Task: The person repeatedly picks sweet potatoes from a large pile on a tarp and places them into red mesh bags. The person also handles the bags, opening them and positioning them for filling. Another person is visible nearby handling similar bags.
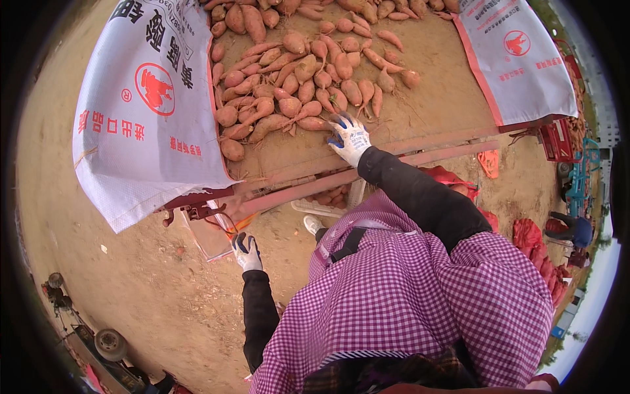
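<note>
Many sweet potatoes [295, 74] lie heaped on the flat truck bed [433, 98] in front of me. My right hand [350, 139], in a white and blue work glove, reaches over the bed's near edge, its spread fingers at the close side of the heap beside a long sweet potato [313, 123]; I cannot tell whether they touch it. Lower left, my left hand [247, 252], gloved alike, hangs over the ground beside a metal latch hook, fingers apart and nothing in them. Below the bed edge a white plastic crate [355, 193] holds more sweet potatoes, partly hidden by the bed rail and my apron.
White woven sacks cover the bed's left side [147, 128] and right side [521, 64]. A pink rail [295, 189] crosses before me. Filled red mesh sacks [527, 236] stand on the ground at right, near a bending person [581, 231]. A wheeled vehicle [110, 344] is at lower left.
</note>
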{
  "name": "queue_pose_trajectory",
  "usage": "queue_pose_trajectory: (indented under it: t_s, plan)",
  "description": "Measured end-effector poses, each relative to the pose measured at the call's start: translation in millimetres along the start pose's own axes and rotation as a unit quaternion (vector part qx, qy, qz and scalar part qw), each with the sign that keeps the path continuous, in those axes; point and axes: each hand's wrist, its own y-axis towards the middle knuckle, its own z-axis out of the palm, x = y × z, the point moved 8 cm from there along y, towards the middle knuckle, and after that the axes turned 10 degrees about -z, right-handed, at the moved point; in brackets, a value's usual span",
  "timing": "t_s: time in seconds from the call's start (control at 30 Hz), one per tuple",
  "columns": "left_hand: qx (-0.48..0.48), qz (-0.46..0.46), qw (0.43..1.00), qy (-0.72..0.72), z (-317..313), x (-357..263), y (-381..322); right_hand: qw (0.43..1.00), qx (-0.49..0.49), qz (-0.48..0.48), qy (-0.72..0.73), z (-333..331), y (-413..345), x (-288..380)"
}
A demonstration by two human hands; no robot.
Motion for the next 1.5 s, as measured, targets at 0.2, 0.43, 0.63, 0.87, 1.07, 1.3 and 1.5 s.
queue_pose_trajectory:
  t_s: [0.2, 0.43, 0.63, 0.87, 1.07, 1.3, 1.5]
  plan:
    - [0.021, 0.233, 0.968, 0.095, 95, -129, -63, 0.998, 0.016, -0.066, 0.0, 28, 60, 15]
    - [-0.124, 0.249, 0.939, 0.203, 186, -211, 10, 0.996, 0.068, -0.026, -0.045, 24, 85, -48]
    - [-0.274, 0.092, 0.92, 0.265, 241, -219, 62, 0.99, -0.001, -0.111, 0.082, -33, 71, -85]
    - [-0.327, 0.014, 0.869, 0.37, 261, -217, 68, 0.977, -0.174, 0.096, 0.081, -112, 48, -231]
    - [-0.307, -0.012, 0.852, 0.424, 265, -218, 67, 0.97, -0.168, 0.171, 0.049, -135, 112, -349]
    - [-0.308, 0.001, 0.851, 0.426, 262, -215, 68, 0.971, -0.038, 0.235, 0.035, -121, 265, -427]
    - [-0.304, 0.018, 0.842, 0.445, 265, -205, 69, 0.948, 0.047, 0.311, -0.045, -81, 310, -424]
